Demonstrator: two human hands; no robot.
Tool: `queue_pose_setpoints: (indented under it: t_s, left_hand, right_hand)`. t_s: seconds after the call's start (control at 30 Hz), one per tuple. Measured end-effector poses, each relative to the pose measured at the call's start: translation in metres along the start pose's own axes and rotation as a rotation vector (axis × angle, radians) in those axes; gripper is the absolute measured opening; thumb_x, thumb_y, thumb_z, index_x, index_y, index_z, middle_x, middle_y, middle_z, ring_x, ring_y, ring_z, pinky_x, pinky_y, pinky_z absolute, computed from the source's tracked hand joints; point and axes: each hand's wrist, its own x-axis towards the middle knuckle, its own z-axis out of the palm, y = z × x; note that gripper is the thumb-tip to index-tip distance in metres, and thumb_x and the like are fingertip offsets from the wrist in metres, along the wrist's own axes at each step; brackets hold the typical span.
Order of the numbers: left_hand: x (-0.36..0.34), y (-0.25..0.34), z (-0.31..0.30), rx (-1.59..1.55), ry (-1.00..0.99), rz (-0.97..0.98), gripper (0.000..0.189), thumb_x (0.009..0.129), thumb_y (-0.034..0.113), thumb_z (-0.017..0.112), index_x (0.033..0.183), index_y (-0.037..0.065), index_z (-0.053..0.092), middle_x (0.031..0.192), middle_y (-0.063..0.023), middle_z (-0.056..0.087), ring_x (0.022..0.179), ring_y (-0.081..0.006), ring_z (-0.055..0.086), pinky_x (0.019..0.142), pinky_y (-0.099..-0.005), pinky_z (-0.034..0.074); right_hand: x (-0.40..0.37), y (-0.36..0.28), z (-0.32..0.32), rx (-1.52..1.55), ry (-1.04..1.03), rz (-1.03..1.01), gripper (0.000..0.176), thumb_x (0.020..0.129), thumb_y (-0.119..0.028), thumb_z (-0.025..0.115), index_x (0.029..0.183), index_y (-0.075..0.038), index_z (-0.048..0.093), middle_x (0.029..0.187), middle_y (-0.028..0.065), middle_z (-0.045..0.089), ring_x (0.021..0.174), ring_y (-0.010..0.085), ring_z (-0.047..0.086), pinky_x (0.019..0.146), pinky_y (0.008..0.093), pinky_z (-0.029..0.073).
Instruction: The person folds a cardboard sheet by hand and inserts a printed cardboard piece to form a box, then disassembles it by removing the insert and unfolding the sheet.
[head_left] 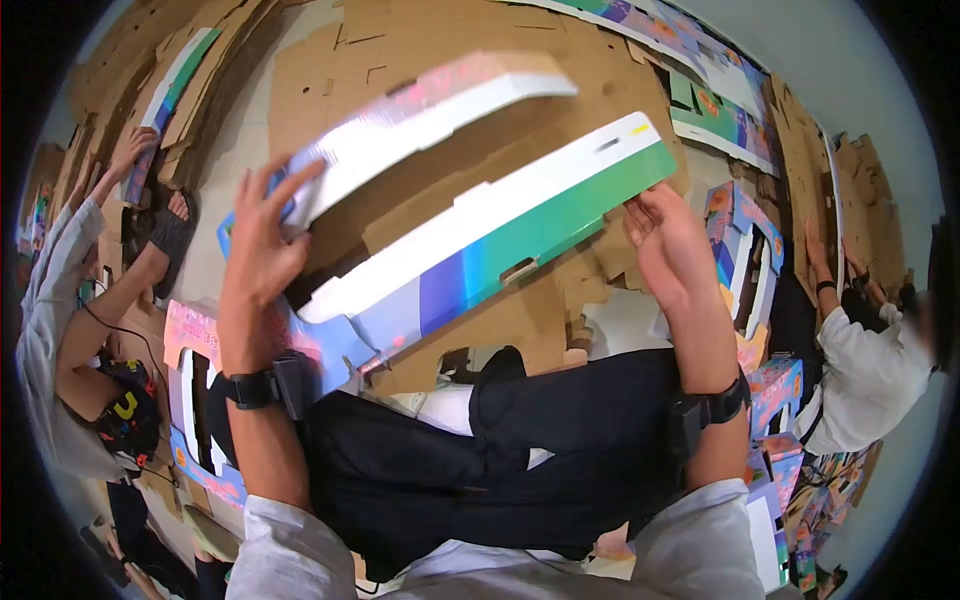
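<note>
I hold a large printed cardboard box blank [480, 240] over my lap; its faces are white, blue and green with pink print, and its brown inner side shows between the panels. My left hand [262, 240] grips the blank's left end, fingers spread over a white flap. My right hand [665, 240] grips the right end, just under the green panel's edge. Both wrists carry black bands. My legs in black trousers [520, 440] lie below the blank.
Flat brown cardboard sheets [420, 60] cover the floor ahead. Stacks of printed blanks [745, 260] lie at my right and left. A person in white [865, 370] sits at the right; another person [70, 330] sits at the left, reaching toward cardboard.
</note>
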Motion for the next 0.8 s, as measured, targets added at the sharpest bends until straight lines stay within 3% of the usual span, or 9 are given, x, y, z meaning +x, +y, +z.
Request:
queue_pose_setpoints:
  t_s: [0.07,0.17,0.2,0.3,0.4,0.5,0.7,0.73,0.8]
  left_hand:
    - [0.0,0.004,0.006,-0.006,-0.083,-0.035,0.085,0.071,-0.004,0.069,0.151,0.024,0.067,0.161,-0.0185,0.053,0.158,-0.0424,0.039,0.136,-0.0567,0.021]
    - [0.003,0.004,0.015,0.091,-0.049,0.027,0.086,0.072,0.001,0.071,0.155,0.026,0.063,0.163,-0.0193,0.05,0.161,-0.0405,0.036,0.135,-0.0574,0.023]
    - [0.002,0.003,0.015,0.18,-0.073,0.012,0.094,0.077,0.013,0.081,0.164,0.029,0.051,0.168,-0.0175,0.046,0.162,-0.0433,0.033,0.134,-0.0573,0.024]
    - [-0.002,0.012,0.017,0.427,-0.078,-0.458,0.105,0.079,0.029,0.09,0.171,0.029,0.038,0.171,-0.0228,0.039,0.161,-0.0503,0.031,0.132,-0.0588,0.026]
    - [-0.013,-0.019,0.019,0.294,-0.041,-0.619,0.116,0.079,0.041,0.093,0.174,0.028,0.028,0.169,-0.03,0.038,0.157,-0.0559,0.035,0.128,-0.0586,0.033]
    - [-0.015,-0.022,0.014,0.172,-0.017,-0.669,0.105,0.081,0.036,0.09,0.171,0.024,0.037,0.162,-0.0362,0.041,0.151,-0.0555,0.043,0.123,-0.0577,0.041]
    - [-0.003,-0.011,0.02,0.171,0.147,-0.37,0.085,0.079,0.024,0.087,0.158,0.02,0.056,0.159,-0.0288,0.048,0.143,-0.0517,0.051,0.119,-0.0552,0.046]
    - [-0.002,-0.011,0.023,0.204,0.189,-0.345,0.086,0.077,0.019,0.087,0.157,0.021,0.057,0.16,-0.026,0.049,0.143,-0.0503,0.051,0.12,-0.0535,0.045]
    - [0.0,-0.01,0.029,0.211,0.261,-0.277,0.082,0.076,0.017,0.086,0.154,0.023,0.062,0.158,-0.0232,0.052,0.14,-0.0478,0.054,0.116,-0.0537,0.049]
  right_hand:
    - [0.004,-0.008,-0.002,0.207,0.021,0.059,0.038,0.109,-0.022,0.061,0.141,-0.002,0.058,0.141,0.0119,0.059,0.133,0.0242,0.057,0.122,0.0426,0.041]
    - [0.0,-0.027,0.002,0.069,0.091,-0.107,0.046,0.108,-0.02,0.063,0.147,0.001,0.054,0.145,0.0126,0.056,0.133,0.0238,0.058,0.117,0.0406,0.046]
    - [-0.005,-0.031,0.019,0.006,0.238,-0.216,0.052,0.106,-0.017,0.066,0.153,-0.002,0.052,0.132,0.0107,0.063,0.123,0.0208,0.062,0.111,0.0392,0.05]
    - [0.001,-0.033,0.015,-0.468,0.159,-0.25,0.054,0.105,-0.016,0.068,0.156,-0.005,0.053,0.115,0.0071,0.07,0.104,0.0165,0.066,0.099,0.0351,0.053]
    - [0.009,-0.025,0.018,-0.633,0.178,-0.189,0.049,0.104,-0.015,0.068,0.151,-0.007,0.06,0.105,0.0044,0.074,0.087,0.013,0.066,0.086,0.03,0.054]
    - [0.009,-0.037,0.022,-0.575,0.065,-0.186,0.044,0.104,-0.015,0.067,0.147,-0.006,0.065,0.108,0.0043,0.075,0.081,0.0108,0.065,0.079,0.026,0.053]
    - [0.009,-0.054,-0.002,-0.793,0.085,-0.103,0.043,0.109,-0.02,0.061,0.148,-0.003,0.064,0.111,0.0049,0.075,0.094,0.0138,0.068,0.085,0.0293,0.054]
    - [0.036,-0.039,-0.043,-0.976,-0.024,-0.29,0.045,0.112,-0.029,0.056,0.144,0.001,0.064,0.122,0.0154,0.076,0.108,0.0284,0.073,0.095,0.0395,0.055]
    - [0.029,-0.022,-0.034,-1.318,0.077,-0.438,0.048,0.113,-0.036,0.053,0.137,0.004,0.066,0.123,0.0249,0.075,0.114,0.0392,0.071,0.1,0.0456,0.053]
